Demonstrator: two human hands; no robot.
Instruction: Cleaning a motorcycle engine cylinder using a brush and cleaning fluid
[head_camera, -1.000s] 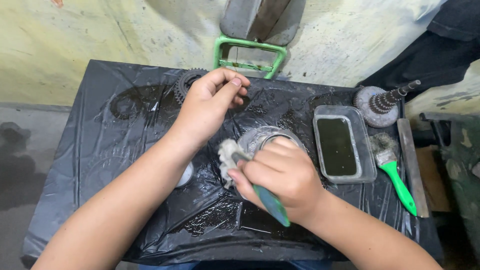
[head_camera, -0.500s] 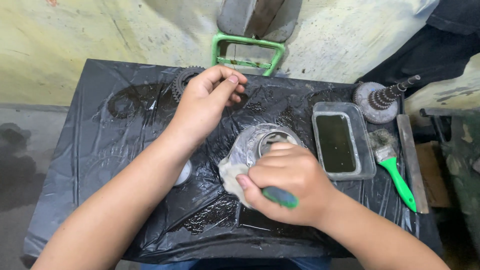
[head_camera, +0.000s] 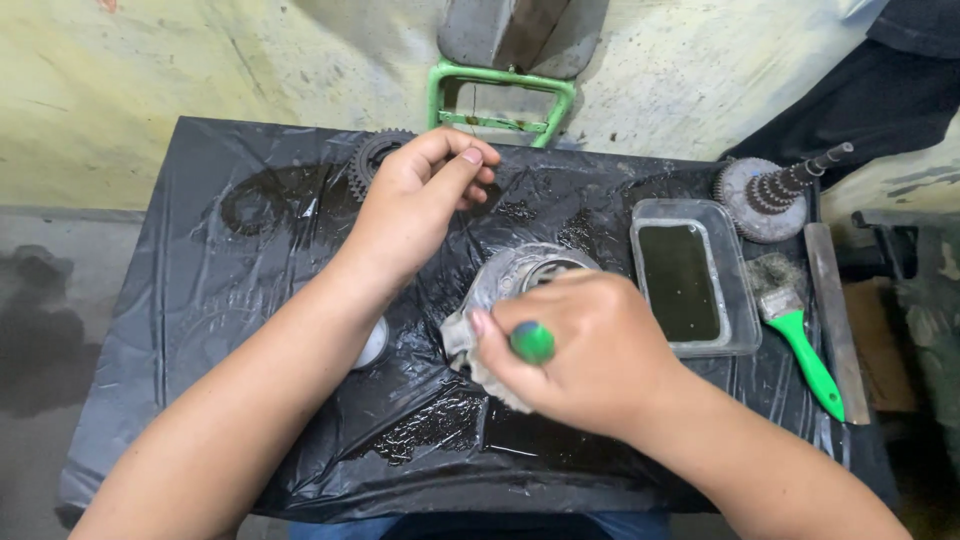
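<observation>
Right hand: (head_camera: 580, 350) closed in a fist-like grip round a green-handled brush (head_camera: 532, 342), handle end pointing up at the camera; bristles hidden under the hand.
Rag: (head_camera: 462, 345) pale, crumpled, showing at the left edge of the right hand, touching it.
Round metal part: (head_camera: 520, 272) grey, ring-shaped, lying on the counter just beyond the right hand, partly covered by it.
Left hand: (head_camera: 420, 205) raised over the far middle of the counter, fingers curled, thumb meeting fingertips; whether anything small is pinched cannot be told.
Counter: (head_camera: 200, 330) covered in wet, oily black plastic sheet.
Dark gear: (head_camera: 368, 158) toothed, at the far edge, just left of the left hand.
Clear tray: (head_camera: 745, 300) rectangular, holding dark liquid, right of the round part.
Spare brush: (head_camera: 795, 320) green handle, dirty bristles, lying right of the tray.
Geared shaft: (head_camera: 765, 195) far right corner, lying tilted.
Flat metal bar: (head_camera: 835, 310) along the right edge.
</observation>
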